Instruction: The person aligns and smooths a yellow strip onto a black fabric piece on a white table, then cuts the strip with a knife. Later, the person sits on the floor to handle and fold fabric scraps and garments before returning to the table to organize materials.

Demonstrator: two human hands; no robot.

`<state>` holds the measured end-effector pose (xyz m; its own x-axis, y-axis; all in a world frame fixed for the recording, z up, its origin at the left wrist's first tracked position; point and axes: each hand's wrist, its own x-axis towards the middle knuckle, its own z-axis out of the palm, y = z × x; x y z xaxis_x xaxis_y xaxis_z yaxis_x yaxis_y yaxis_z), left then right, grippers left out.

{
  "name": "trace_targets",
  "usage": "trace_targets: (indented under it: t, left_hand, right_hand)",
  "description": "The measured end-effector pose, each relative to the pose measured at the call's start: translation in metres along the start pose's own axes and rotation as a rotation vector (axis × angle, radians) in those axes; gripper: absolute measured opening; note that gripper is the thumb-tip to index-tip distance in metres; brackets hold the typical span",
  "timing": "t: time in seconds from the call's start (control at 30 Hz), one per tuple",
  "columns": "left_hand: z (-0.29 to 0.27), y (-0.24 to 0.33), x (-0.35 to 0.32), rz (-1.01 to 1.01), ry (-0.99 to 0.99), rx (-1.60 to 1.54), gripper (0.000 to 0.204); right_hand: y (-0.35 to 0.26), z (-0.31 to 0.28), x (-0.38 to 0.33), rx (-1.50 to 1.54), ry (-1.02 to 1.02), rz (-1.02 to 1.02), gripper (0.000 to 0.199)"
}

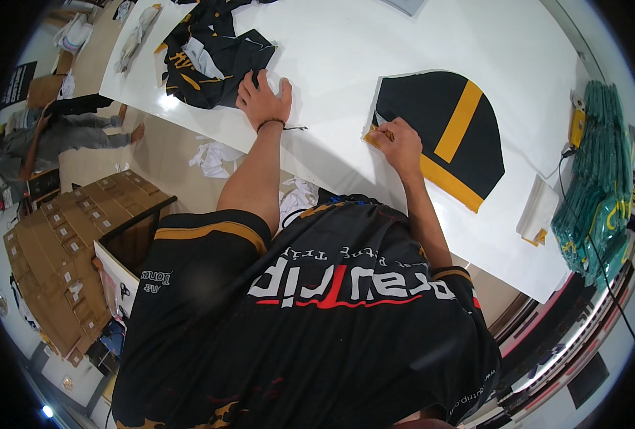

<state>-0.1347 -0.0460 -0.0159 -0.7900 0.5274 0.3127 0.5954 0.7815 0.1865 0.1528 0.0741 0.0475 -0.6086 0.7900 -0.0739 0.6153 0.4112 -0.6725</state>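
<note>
A flat black fabric panel [464, 129], shaped like a sleeve piece with a curved top, a yellow stripe and a yellow lower band, lies on the white table [331, 79]. My right hand [401, 146] pinches its left corner, where the edge turns up a little. To the left, a crumpled heap of black jersey fabric [217, 64] with yellow and white parts rests near the table's edge. My left hand [264, 104], fingers spread and thumb out, touches the near right side of that heap. A dark cord hangs from the bracelet [271, 123] on my left wrist.
Green garments in clear bags [593, 186] are stacked at the right table end, with a yellow tool [578, 125] and a black cable beside them. A small white packet [538, 211] lies nearer. Cardboard boxes [81, 243] and a seated person [52, 139] are at the left.
</note>
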Motion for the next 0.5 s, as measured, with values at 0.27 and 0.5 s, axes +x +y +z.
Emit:
trace_targets:
  t: [0.27,0.5]
  left_hand:
    - [-0.001,0.001,0.000,-0.005,-0.006,0.013,0.058]
    - [-0.001,0.000,0.000,-0.002,-0.003,0.017,0.058]
  right_hand:
    - [0.015,-0.001,0.003,0.189,0.025,0.039,0.008]
    - [-0.004,-0.007,-0.002,-0.021,-0.020,-0.058,0.015]
